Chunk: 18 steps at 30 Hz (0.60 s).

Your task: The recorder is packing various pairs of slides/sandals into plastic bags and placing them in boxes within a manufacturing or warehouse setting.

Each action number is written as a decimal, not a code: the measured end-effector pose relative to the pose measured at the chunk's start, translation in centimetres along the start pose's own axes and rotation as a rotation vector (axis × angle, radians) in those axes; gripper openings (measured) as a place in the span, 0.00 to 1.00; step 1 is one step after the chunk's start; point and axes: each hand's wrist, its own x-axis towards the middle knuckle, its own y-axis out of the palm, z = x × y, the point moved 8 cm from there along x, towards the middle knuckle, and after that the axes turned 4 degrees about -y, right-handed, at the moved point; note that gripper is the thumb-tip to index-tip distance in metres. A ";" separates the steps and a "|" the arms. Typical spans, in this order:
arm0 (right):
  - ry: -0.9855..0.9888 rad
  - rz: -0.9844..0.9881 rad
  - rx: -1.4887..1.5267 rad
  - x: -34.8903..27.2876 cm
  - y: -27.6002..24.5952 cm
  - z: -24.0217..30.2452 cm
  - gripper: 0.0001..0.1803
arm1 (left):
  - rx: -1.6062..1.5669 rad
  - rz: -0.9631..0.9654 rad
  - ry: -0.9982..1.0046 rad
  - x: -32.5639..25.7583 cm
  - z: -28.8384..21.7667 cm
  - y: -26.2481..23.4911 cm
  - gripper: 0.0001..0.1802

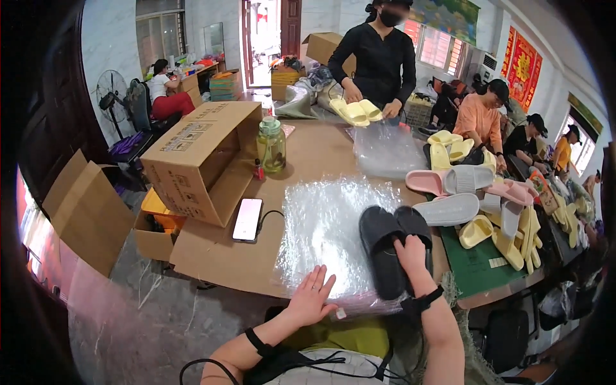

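An open cardboard box [204, 157] lies on its side at the left of the table [212, 256]. A phone [248, 219] with a cable lies just beside it, and a glass jar [271, 145] stands behind.

The left hand [312, 296] lies flat, fingers spread, on the near edge of a stack of clear plastic bags [333, 231]. It grips nothing.

The right hand [410, 254] is closed on a pair of black slippers [393, 244]. The slippers rest side by side on the right part of the bag stack, toes pointing away from the person.

To the right, loose slippers [475, 199] in pink, grey and yellow lie piled on the table. Across the table, a person in black [378, 58] holds a yellow pair [356, 110].

Risk assessment:
- The bags are thin and slick. If the left hand lifts, the top bags may slide with the slippers.
- The stack overhangs the near table edge. A pull toward the body could drag bags off the table.
- The two slippers are held by one hand. A loose grip may let them separate.
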 end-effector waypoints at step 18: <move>-0.035 0.058 -0.056 -4.2 2.1 0.2 0.20 | -0.026 -0.022 0.005 -0.1 0.1 0.1 0.47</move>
